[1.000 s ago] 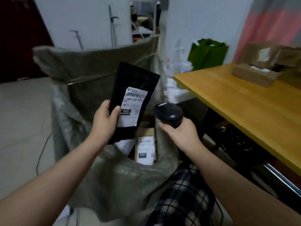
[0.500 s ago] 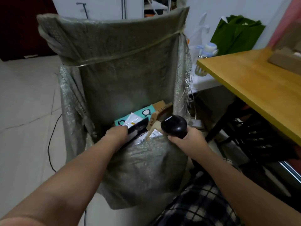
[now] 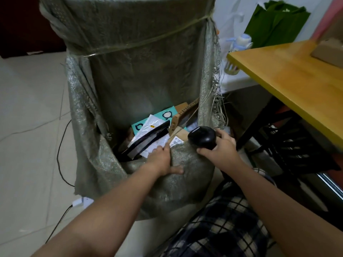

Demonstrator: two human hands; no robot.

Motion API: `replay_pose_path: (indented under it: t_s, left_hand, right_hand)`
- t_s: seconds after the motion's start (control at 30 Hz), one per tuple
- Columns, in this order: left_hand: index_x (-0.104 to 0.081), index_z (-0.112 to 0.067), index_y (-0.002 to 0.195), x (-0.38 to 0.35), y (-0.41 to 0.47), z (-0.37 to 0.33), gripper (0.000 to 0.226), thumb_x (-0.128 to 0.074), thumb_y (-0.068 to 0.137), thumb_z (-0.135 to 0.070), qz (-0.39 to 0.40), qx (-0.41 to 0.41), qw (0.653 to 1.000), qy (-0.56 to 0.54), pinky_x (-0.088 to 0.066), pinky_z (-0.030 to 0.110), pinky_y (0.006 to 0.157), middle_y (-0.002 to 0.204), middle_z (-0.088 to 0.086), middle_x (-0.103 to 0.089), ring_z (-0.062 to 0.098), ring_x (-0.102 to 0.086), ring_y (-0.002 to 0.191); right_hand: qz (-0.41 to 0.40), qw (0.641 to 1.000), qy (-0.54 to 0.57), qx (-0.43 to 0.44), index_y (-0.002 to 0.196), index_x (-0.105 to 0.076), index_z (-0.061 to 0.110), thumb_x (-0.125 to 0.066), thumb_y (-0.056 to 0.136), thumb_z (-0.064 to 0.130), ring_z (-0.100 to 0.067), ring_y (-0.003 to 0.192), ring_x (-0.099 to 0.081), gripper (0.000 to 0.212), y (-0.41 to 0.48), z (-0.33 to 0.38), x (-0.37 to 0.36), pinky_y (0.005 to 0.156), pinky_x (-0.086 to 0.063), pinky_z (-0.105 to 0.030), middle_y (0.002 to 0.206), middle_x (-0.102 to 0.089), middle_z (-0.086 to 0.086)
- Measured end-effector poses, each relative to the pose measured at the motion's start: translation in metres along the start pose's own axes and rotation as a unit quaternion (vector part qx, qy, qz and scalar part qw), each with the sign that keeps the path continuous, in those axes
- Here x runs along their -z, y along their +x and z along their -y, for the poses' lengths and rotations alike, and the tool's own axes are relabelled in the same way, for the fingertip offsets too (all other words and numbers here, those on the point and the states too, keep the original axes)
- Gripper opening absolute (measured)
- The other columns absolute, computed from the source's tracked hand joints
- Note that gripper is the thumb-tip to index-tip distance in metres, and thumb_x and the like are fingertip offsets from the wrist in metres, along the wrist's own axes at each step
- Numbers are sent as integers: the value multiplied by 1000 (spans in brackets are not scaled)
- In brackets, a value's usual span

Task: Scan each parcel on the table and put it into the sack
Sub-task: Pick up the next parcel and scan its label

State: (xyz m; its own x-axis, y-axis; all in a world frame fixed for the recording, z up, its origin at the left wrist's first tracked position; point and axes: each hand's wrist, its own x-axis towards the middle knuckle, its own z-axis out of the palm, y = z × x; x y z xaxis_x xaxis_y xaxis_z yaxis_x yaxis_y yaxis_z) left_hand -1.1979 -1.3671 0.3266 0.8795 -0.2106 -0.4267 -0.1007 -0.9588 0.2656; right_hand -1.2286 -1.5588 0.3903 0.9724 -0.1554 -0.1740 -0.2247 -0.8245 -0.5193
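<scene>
The grey-green woven sack (image 3: pixel 141 71) stands open in front of me with several parcels inside. Among them the black pouch parcel (image 3: pixel 148 138) lies tilted on top of a teal box (image 3: pixel 168 114) and cardboard boxes (image 3: pixel 182 110). My left hand (image 3: pixel 161 157) straddles the sack's front rim just below the pouch, thumb outside on the fabric and fingers inside, and it holds no parcel. My right hand (image 3: pixel 220 147) grips the black barcode scanner (image 3: pixel 202 139) over the sack's right front rim.
The wooden table (image 3: pixel 289 76) runs along the right, with a cardboard parcel (image 3: pixel 328 51) at its far end. A green bag (image 3: pixel 276 23) and a bottle (image 3: pixel 243 41) stand behind it. A black cable (image 3: pixel 61 154) crosses the floor at left. My checked trousers (image 3: pixel 222 229) are at the bottom.
My left hand lowered the black pouch from in front of the scanner into the sack and let go. It has drawn back to the front rim. The right hand kept hold of the scanner.
</scene>
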Motion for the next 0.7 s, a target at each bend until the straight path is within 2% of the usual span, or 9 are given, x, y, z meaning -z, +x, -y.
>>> replay_pose_path:
  t_s: [0.13,0.2,0.3,0.33,0.37,0.47,0.57,0.6,0.7]
  left_hand:
    - [-62,-11,115,-2,-5,-9,28,-58,90,-22,-41,-3,999,-3,-47,36,87,113,12,-62,31,-60,103]
    - [-65,-13,111,16,-19,-14,24,-51,92,-19,-117,-71,991,7,-46,34,83,107,12,-64,32,-61,101]
    - [-70,-10,102,50,-42,-15,21,-54,88,-14,-211,-186,960,10,-44,34,87,105,11,-68,31,-61,102]
    - [-71,-8,98,61,-47,-13,19,-56,87,-11,-230,-200,952,-13,-44,34,86,103,13,-68,32,-61,101]
    - [-72,-6,96,76,-53,-13,20,-55,86,-11,-254,-203,945,-38,-44,34,85,101,14,-69,33,-62,100]
    - [-73,-7,101,133,-66,-16,28,-51,84,-13,-384,-189,897,-114,-47,36,90,98,12,-69,30,-63,99]
    - [-72,-11,101,187,-85,-29,26,-60,81,0,-496,-202,827,-171,-41,25,88,93,0,-64,18,-59,95]
    - [-71,-11,100,196,-91,-34,27,-60,80,2,-498,-212,824,-171,-40,23,86,94,2,-65,17,-59,95]
    - [-69,-7,105,192,-96,-42,27,-56,83,-1,-396,-227,887,-73,-43,31,90,105,11,-66,26,-59,105]
  right_hand:
    - [22,981,170,-87,117,-68,25,-81,66,51,-28,145,-20,59,-1,-5,7,117,-22,-45,161,-16,1]
    - [21,954,273,-120,110,-69,30,-83,53,58,-26,139,-35,65,0,-6,9,114,-31,-47,155,-31,1]
    - [77,865,469,-161,103,-69,18,-83,71,40,-24,106,-66,41,1,11,16,92,-51,-41,118,-69,-8]
    - [91,844,506,-153,101,-70,15,-80,77,32,-25,97,-69,31,0,21,22,87,-54,-40,104,-74,-9]
    - [92,843,511,-138,100,-70,13,-78,80,26,-26,93,-71,25,0,33,27,87,-55,-41,98,-75,-11]
    - [58,896,433,-85,94,-70,8,-74,81,10,-27,83,-68,15,-3,66,42,76,-54,-34,85,-72,-15]
    - [-9,893,448,-48,80,-68,6,-64,80,0,-21,61,-58,7,-5,85,61,61,-46,-28,58,-63,-6]
    - [-38,888,457,-36,73,-66,8,-63,80,-1,-18,55,-56,11,-6,88,69,57,-45,-26,51,-60,-1]
    - [-94,873,478,-25,71,-63,9,-61,80,-4,-8,45,-55,16,-19,79,87,46,-45,-19,46,-59,6]
